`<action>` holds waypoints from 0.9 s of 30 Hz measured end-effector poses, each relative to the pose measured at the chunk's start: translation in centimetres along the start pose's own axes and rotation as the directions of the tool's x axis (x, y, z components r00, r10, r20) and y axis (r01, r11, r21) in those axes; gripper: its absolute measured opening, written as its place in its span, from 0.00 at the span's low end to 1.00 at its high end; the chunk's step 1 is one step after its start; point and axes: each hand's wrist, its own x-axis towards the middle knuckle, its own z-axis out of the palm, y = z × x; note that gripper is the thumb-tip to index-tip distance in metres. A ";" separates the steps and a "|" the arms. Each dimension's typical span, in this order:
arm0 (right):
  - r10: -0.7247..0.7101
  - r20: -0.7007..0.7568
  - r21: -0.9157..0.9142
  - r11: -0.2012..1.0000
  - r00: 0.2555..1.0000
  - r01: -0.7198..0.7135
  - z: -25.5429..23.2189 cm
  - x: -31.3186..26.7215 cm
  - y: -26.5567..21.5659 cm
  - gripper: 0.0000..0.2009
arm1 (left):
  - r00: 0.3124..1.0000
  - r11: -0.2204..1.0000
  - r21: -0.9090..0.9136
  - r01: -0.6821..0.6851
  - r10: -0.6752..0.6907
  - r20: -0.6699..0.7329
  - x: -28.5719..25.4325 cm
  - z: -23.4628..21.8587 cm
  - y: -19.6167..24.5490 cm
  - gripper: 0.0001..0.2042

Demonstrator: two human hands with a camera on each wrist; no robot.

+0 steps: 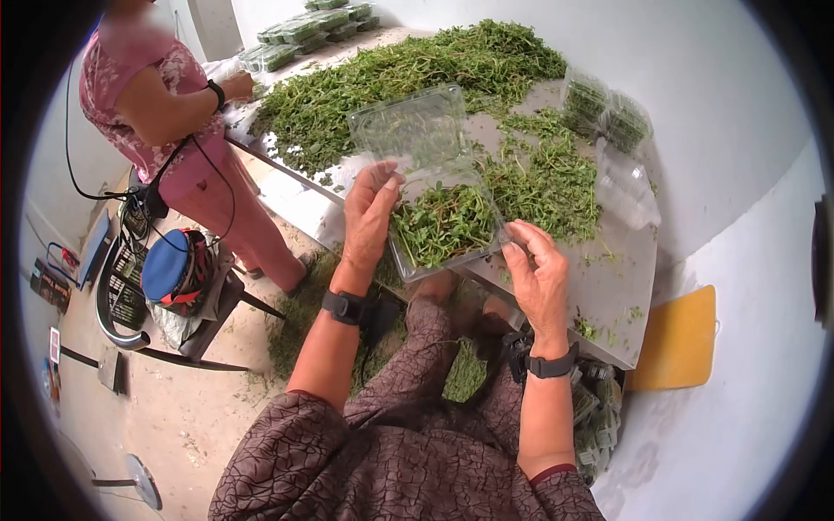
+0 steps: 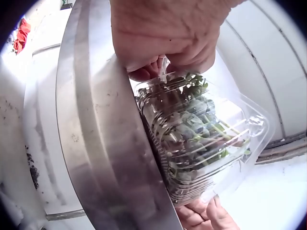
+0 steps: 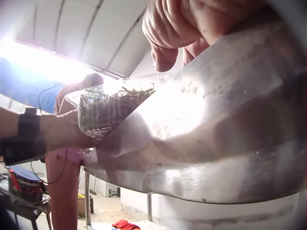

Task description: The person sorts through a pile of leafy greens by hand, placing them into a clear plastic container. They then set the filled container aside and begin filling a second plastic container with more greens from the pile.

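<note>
A clear plastic box [image 1: 443, 224] full of leafy green stems stands at the table's near edge, its transparent lid [image 1: 408, 126] raised on the far side. At its left side the left hand [image 1: 369, 217] pinches the rim between thumb and fingers. The right hand [image 1: 539, 278] holds the box's right corner with thumb and fingertips. In the left wrist view the ribbed box [image 2: 187, 139] is beside the metal table edge, with the left hand [image 2: 168, 33] above it. The right wrist view shows the box [image 3: 108, 108] beyond the edge and the right hand [image 3: 192, 28] above.
Heaps of greens [image 1: 417, 69] cover much of the metal table [image 1: 630, 286]. Filled boxes [image 1: 586, 100] and empty lidded ones [image 1: 625, 187] lie at the right, with more stacked boxes [image 1: 304, 30] at the back. Another person [image 1: 161, 104] stands at the left near a chair [image 1: 217, 321].
</note>
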 end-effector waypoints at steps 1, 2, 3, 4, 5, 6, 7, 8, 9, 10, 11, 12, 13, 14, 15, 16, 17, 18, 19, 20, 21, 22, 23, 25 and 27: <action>0.005 -0.001 0.000 1.000 1.000 -0.005 0.0 0.0 0.0 0.16 | 1.000 1.000 -0.003 -0.010 0.010 -0.008 0.0 0.0 -0.1 0.13; 0.008 -0.010 0.020 1.000 1.000 -0.008 0.0 0.0 -0.2 0.16 | 1.000 1.000 -0.003 -0.006 0.006 -0.005 -0.1 0.0 -0.1 0.13; 0.011 -0.019 0.039 0.999 1.000 -0.011 0.0 0.0 -0.3 0.16 | 1.000 1.000 0.005 -0.001 0.001 -0.012 -0.1 0.0 0.1 0.13; 0.014 -0.020 0.036 0.999 1.000 -0.014 0.0 0.0 -0.3 0.16 | 1.000 1.000 0.012 0.003 -0.003 -0.019 -0.1 0.1 0.2 0.13; 0.016 -0.014 0.037 0.999 1.000 -0.016 0.0 0.0 -0.3 0.15 | 1.000 1.000 0.010 0.005 -0.005 -0.017 -0.2 0.1 0.3 0.13; 0.017 -0.008 0.039 0.999 1.000 -0.017 0.0 0.0 -0.3 0.15 | 1.000 1.000 0.026 0.008 -0.007 -0.031 -0.2 0.2 0.3 0.14; 0.018 -0.009 0.036 0.999 1.000 -0.017 0.0 -0.1 -0.3 0.15 | 0.999 0.999 0.041 0.011 -0.009 -0.044 -0.2 0.2 0.4 0.14; 0.023 -0.001 0.021 1.000 1.000 -0.023 0.0 -0.1 -0.3 0.15 | 0.999 0.999 0.042 0.009 -0.007 -0.053 -0.3 0.3 0.4 0.13; 0.028 0.006 0.003 1.000 1.000 -0.028 0.0 0.0 -0.3 0.15 | 0.999 0.999 0.036 0.008 -0.006 -0.049 -0.3 0.2 0.4 0.13; 0.025 0.000 -0.007 1.000 1.000 -0.025 0.0 0.0 -0.3 0.15 | 0.998 0.998 0.056 0.010 -0.006 -0.068 -0.3 0.2 0.3 0.13; 0.013 0.002 -0.025 1.000 1.000 -0.013 0.0 0.0 -0.2 0.15 | 0.996 0.997 0.074 0.014 -0.007 -0.085 -0.2 0.2 0.2 0.13; 0.002 0.004 -0.044 0.999 1.000 -0.002 0.0 0.0 -0.1 0.15 | 0.994 0.997 0.080 0.021 -0.012 -0.106 -0.2 0.3 0.1 0.13; 0.001 -0.001 -0.055 0.998 1.000 -0.001 -0.1 -0.1 -0.1 0.15 | 0.993 0.996 0.088 0.022 -0.011 -0.119 -0.3 0.4 0.2 0.13; 0.003 0.000 -0.050 0.999 1.000 -0.003 0.0 -0.1 0.0 0.15 | 0.991 0.996 0.090 0.029 -0.017 -0.133 -0.3 0.4 0.1 0.13; 0.004 0.001 -0.043 0.999 1.000 -0.004 0.0 -0.1 0.0 0.15 | 0.989 0.995 0.093 0.035 -0.021 -0.148 -0.3 0.4 0.1 0.13; 0.009 0.004 -0.038 0.999 1.000 -0.009 0.0 -0.1 0.0 0.15 | 0.989 0.996 0.086 0.033 -0.021 -0.145 -0.3 0.5 0.1 0.13; 0.007 0.002 -0.044 0.999 1.000 -0.007 0.0 -0.2 0.0 0.15 | 0.987 0.995 0.093 0.040 -0.025 -0.158 -0.3 0.5 0.1 0.13; 0.010 -0.014 -0.039 0.999 1.000 -0.011 0.1 -0.2 0.0 0.14 | 0.985 0.994 0.099 0.047 -0.030 -0.171 -0.3 0.6 0.1 0.13; 0.013 -0.030 -0.034 0.999 0.999 -0.014 0.1 -0.2 -0.1 0.13 | 0.985 0.995 0.093 0.046 -0.030 -0.169 -0.2 0.6 0.1 0.13; 0.010 -0.033 -0.040 0.999 0.999 -0.011 0.1 -0.2 -0.2 0.13 | 0.986 0.993 0.111 0.038 -0.019 -0.165 -0.2 0.6 0.1 0.14; 0.034 -0.055 -0.017 0.999 0.998 -0.035 0.1 -0.3 -0.3 0.11 | 0.987 0.991 0.130 0.031 -0.009 -0.162 -0.2 0.5 0.1 0.14; 0.060 -0.075 0.008 0.998 0.995 -0.059 0.1 -0.3 -0.5 0.10 | 0.988 0.986 0.159 0.047 -0.022 -0.155 -0.2 0.4 0.2 0.15; 0.058 -0.075 0.003 0.998 0.995 -0.058 0.0 -0.3 -0.7 0.10 | 0.988 0.987 0.154 0.047 -0.023 -0.154 -0.1 0.4 0.3 0.15; 0.128 -0.087 0.066 0.990 0.988 -0.123 0.0 0.0 -1.0 0.09 | 0.990 0.976 0.208 0.064 -0.036 -0.133 0.0 0.2 0.4 0.15; 0.019 -0.084 -0.137 0.990 0.996 -0.030 -0.7 0.3 -0.4 0.10 | 0.992 0.972 0.228 0.063 -0.037 -0.117 0.1 0.1 0.5 0.15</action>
